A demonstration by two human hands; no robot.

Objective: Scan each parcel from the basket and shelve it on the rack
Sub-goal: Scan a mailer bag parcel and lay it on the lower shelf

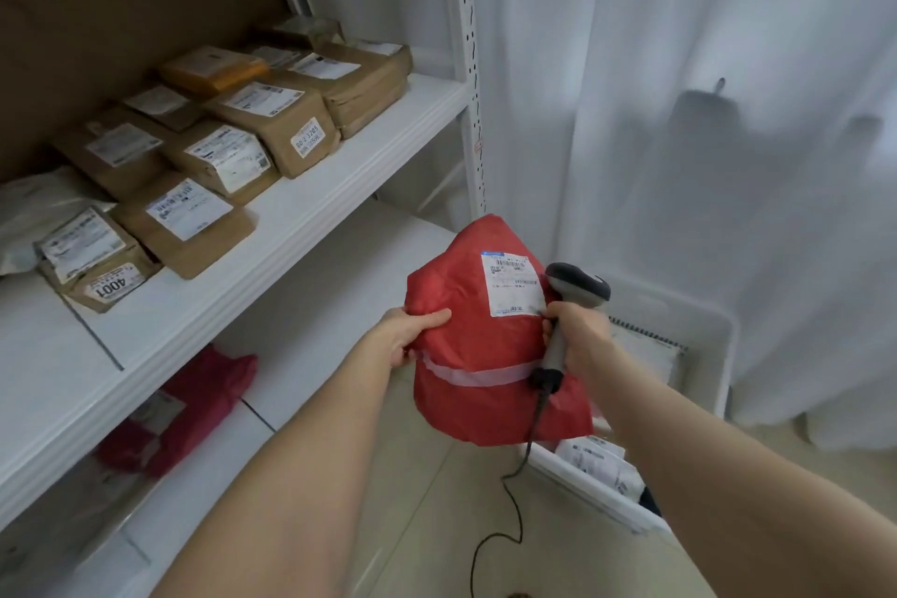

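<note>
Red parcel (485,345): a soft red mailer bag, held in the air between both hands, right of the rack (340,170) and over the near left corner of the basket (704,330).
Long axis: run from near to far, with the far end raised and the labelled face turned up towards the camera.
Shipping label (512,284): white, stuck to the far right part of the upper face.
Tape strip (480,374): pale, laid across the parcel's width towards its near end.
Left hand (412,330): closed on the parcel's left edge, thumb laid on the upper face, fingers hidden beneath.
Right hand (580,330): wrapped round the scanner's handle at the parcel's right edge; whether the parcel is also touched cannot be told.
Scanner (577,289): grey, head placed just beside the label's right edge, handle slanted down towards the near side.
Cable (514,500): black, hung from the handle's base to the floor.
Basket contents: labelled white parcels (597,456), seen below the red parcel.
Upper shelf: brown parcels (272,121), laid flat, labels up.
Lower shelf: one magenta bag (194,403), at the left.
Backdrop: white curtain (679,63), far right.
</note>
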